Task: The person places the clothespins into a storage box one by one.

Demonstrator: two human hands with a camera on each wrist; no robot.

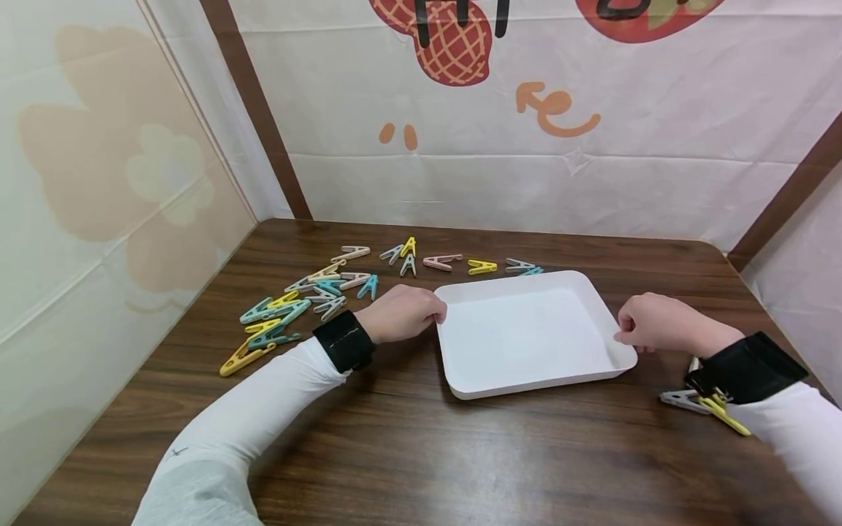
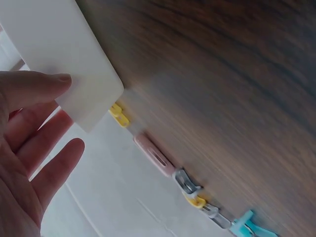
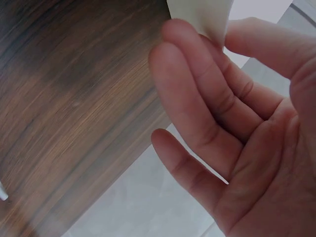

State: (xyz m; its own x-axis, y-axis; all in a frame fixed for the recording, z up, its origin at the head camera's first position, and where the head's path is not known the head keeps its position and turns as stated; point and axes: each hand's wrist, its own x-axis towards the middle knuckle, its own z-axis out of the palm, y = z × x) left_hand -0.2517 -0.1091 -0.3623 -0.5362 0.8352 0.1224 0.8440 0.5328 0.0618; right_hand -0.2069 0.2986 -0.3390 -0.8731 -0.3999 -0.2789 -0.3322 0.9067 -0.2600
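Note:
A shallow white rectangular tray [image 1: 526,329] sits slightly turned over the brown table, with nothing inside it. My left hand [image 1: 404,314] pinches its left wall near the far corner; in the left wrist view the thumb [image 2: 49,89] lies on one face of the wall and fingers are behind it. At the opposite side, my right hand [image 1: 671,325] pinches the tray's right wall near the front corner. The right wrist view shows the thumb and fingers [image 3: 197,89] meeting at the tray's edge, with the little finger held apart.
Several clothespins in yellow, teal, grey and pink lie in a cluster [image 1: 322,288] left of the tray. More lie behind it, among them a pink clothespin [image 1: 442,261] and a yellow clothespin [image 1: 482,267]. Others, including a grey clothespin [image 1: 684,399], lie by the right wrist. Printed cloth [image 1: 460,183] stands behind the table.

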